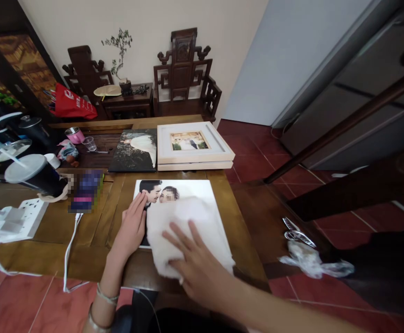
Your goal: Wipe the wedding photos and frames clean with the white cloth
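Note:
A large photo print (pixel 191 194) of a couple lies flat on the wooden table (pixel 94 236) right in front of me. My left hand (pixel 132 226) lies flat on its left edge with the fingers stretched out. My right hand (pixel 191 259) presses a white cloth (pixel 174 226) onto the lower part of the print, fingers spread. The cloth covers much of the picture's lower half.
Behind the print lie a dark photo canvas (pixel 136 150) and a stack of light wooden frames (pixel 192 145). On the left are a white power strip (pixel 21 217) with cables, a dark cup with a lid (pixel 31 173) and small cups. Carved chairs (pixel 184 74) stand at the wall. Red tiled floor lies to the right.

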`<state>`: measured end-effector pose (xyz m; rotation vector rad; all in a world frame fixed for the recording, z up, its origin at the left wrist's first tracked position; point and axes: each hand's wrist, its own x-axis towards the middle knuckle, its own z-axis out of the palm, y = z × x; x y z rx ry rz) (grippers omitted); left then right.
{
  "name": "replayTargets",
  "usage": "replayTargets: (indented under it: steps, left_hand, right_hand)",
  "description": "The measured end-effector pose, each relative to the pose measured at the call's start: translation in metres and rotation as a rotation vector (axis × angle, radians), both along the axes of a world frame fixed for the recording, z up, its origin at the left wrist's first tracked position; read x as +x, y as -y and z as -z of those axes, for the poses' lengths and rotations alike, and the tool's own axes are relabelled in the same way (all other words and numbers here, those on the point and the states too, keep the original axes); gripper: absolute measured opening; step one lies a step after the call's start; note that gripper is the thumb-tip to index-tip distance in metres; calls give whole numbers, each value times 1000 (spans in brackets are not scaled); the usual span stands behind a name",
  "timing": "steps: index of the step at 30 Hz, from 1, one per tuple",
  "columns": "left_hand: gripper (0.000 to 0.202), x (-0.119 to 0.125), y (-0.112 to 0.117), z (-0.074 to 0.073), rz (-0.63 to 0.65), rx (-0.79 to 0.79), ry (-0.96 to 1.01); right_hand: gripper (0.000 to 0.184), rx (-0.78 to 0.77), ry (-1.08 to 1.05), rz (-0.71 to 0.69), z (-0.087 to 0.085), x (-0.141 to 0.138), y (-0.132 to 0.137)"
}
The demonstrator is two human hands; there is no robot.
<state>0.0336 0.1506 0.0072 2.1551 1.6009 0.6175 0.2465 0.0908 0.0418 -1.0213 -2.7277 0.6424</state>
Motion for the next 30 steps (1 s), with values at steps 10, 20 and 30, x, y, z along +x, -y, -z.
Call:
replayTargets:
  steps: [10, 20, 30]
  left_hand:
    - [49, -1, -1, -2, 10, -2, 19]
    - [47, -1, 0, -1, -8, 4, 23]
    - [49, 0, 0, -2, 0, -12, 18]
  right_hand:
    - [40, 41, 39, 101, -17, -1, -64]
    - [33, 99, 93, 202, -22, -26, -102]
    - [39, -80, -18, -57, -9, 11, 32]
